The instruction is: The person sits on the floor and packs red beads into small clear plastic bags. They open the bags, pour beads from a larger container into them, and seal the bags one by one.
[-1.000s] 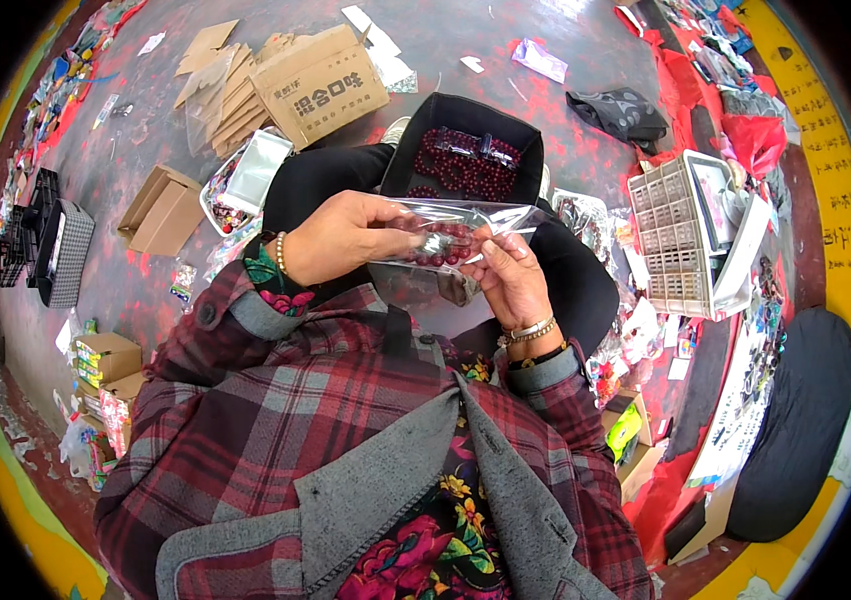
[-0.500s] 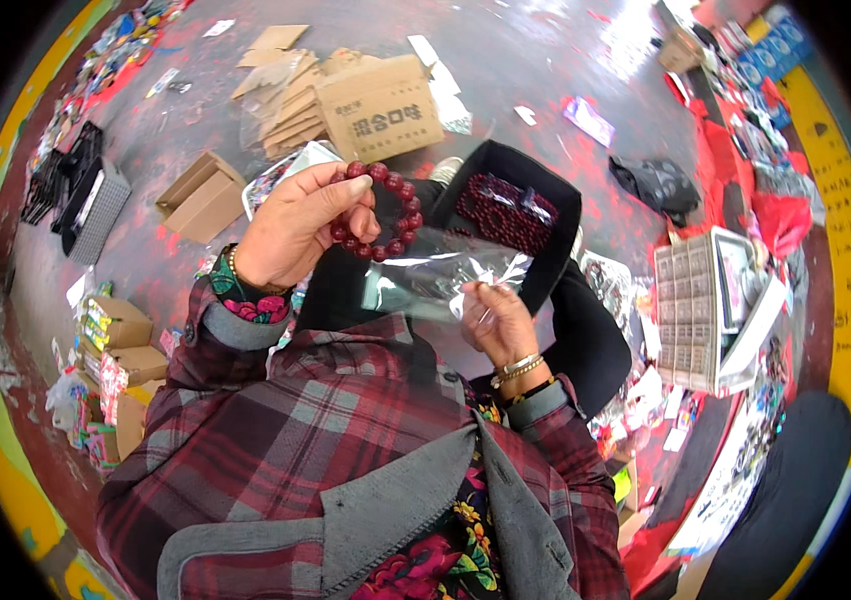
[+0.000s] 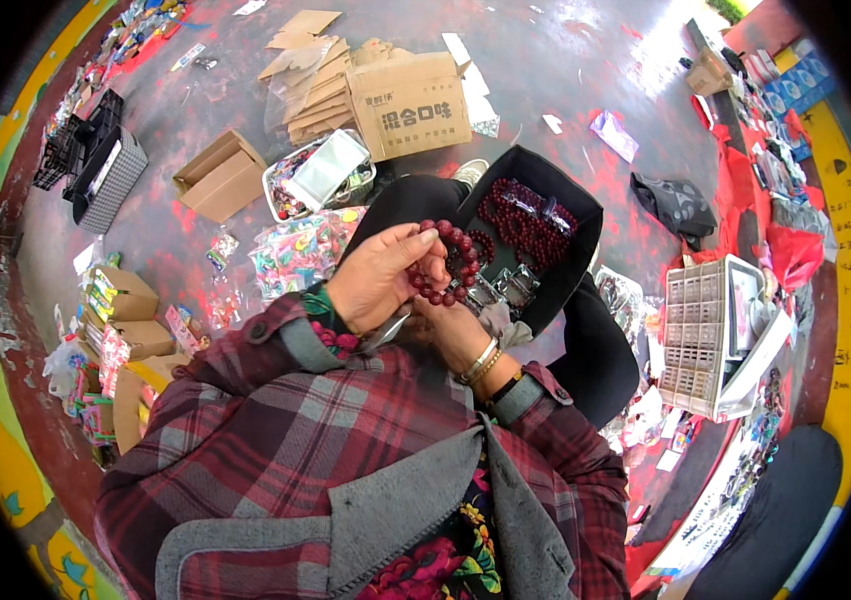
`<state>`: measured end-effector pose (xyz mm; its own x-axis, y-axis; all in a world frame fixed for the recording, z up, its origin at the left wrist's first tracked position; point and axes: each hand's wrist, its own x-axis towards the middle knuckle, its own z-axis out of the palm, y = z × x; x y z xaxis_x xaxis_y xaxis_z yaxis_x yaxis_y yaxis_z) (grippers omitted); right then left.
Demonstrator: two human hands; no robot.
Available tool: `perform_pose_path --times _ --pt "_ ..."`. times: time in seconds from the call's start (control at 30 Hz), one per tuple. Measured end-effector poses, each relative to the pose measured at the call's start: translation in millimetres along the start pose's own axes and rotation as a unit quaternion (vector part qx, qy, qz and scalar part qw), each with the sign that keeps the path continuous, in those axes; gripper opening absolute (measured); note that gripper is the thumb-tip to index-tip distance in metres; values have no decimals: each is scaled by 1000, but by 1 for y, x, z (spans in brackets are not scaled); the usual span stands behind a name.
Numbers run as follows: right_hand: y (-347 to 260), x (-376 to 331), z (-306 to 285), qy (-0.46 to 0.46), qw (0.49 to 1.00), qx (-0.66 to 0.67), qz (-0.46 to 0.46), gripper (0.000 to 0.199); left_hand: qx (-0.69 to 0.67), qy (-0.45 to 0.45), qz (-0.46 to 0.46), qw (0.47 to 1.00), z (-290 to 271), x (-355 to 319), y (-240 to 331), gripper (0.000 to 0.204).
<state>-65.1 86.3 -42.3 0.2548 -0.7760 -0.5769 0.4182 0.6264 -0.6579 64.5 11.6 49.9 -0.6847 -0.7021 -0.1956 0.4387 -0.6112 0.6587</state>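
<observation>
A dark red bead bracelet (image 3: 469, 262) hangs from my left hand (image 3: 377, 278), its thumb and fingers pinched on one side of the ring. Just beneath, my right hand (image 3: 457, 335) is closed, with its fingertips partly hidden behind the left hand. A shiny sliver of the clear plastic bag (image 3: 388, 330) shows by those fingers, and most of the bag is out of sight. Past my hands, between my legs, a black open box (image 3: 585, 235) holds bundled dark red bead strings (image 3: 530, 222) and shiny clear packets (image 3: 510, 288).
A white basket (image 3: 275, 190) of small packets and a pile of colourful packets (image 3: 300, 250) lie left of my legs. Beyond stand an open carton (image 3: 220, 178) and flattened cardboard (image 3: 410, 110). A beige crate (image 3: 690, 340) is at the right, near a black bag (image 3: 672, 207).
My left hand has moved right and down with the bracelet. My right hand has come left, under it, and the bag that was spread between them is now mostly hidden.
</observation>
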Motion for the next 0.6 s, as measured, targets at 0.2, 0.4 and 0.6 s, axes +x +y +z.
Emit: perform_pose_path --times 0.2,0.4,0.6 --pt "-19 -16 -34 64 978 -155 -120 39 11 34 33 999 -43 14 -30 23" --pt "-43 -16 -23 217 850 -378 -297 43 17 55 14 998 -50 18 -34 24" --pt "-52 -10 5 259 744 -525 -322 37 31 -16 8 999 -54 15 -35 22"
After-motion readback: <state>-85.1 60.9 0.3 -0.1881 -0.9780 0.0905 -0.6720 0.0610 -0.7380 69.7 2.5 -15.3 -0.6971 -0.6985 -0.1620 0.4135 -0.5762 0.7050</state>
